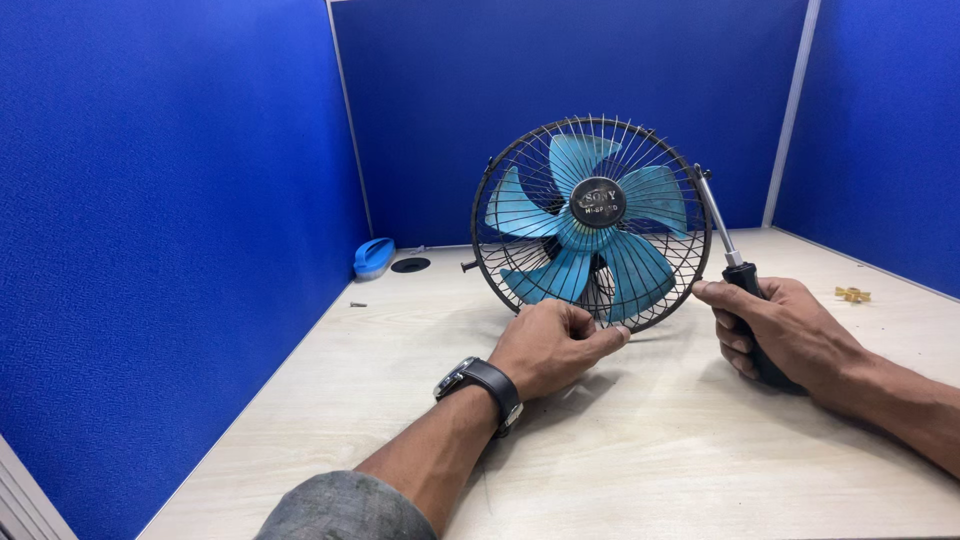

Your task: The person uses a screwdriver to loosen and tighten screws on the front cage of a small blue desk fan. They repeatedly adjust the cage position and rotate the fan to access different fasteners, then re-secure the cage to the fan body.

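Observation:
A small table fan (592,222) with light-blue blades and a dark wire cage stands upright on the pale wooden desk (640,450). My left hand (552,345), with a black wristwatch on the wrist, grips the bottom rim of the cage. My right hand (780,330) is closed around the black handle of a screwdriver (728,258). The metal shaft points up and its tip touches the right edge of the cage.
Blue partition walls enclose the desk on three sides. A blue brush-like object (373,257) and a round black cable hole (410,265) lie at the back left. A small screw (357,304) rests near the left wall. A small yellow part (852,294) lies at the right.

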